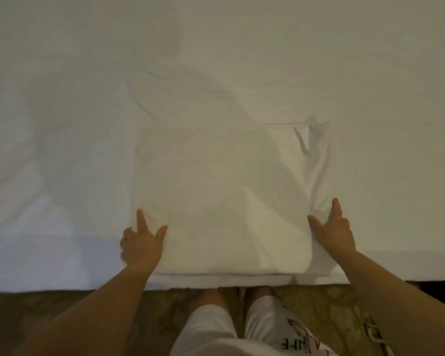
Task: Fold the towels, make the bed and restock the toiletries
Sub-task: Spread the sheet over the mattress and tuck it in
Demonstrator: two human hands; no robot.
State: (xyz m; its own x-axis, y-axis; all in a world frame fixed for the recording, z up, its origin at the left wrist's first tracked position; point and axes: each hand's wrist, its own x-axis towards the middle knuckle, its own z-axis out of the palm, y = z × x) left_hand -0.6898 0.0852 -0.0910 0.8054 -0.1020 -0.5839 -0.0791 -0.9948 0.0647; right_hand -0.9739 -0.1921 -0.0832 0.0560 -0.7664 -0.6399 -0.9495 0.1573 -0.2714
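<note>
A white towel [229, 191] lies folded into a rough square on the white bed sheet [62, 150], close to the bed's near edge. My left hand [141, 242] holds the towel's left edge, thumb and straight index finger on top and the other fingers curled at the edge. My right hand [334, 229] holds the right edge the same way, and the cloth puckers around its index finger. The towel's far right corner is creased and slightly raised.
The wrinkled sheet fills the view beyond and on both sides of the towel. Below the bed's edge lies patterned brown floor [36, 312]. My legs in white shorts [242, 327] stand against the bed, directly below the towel.
</note>
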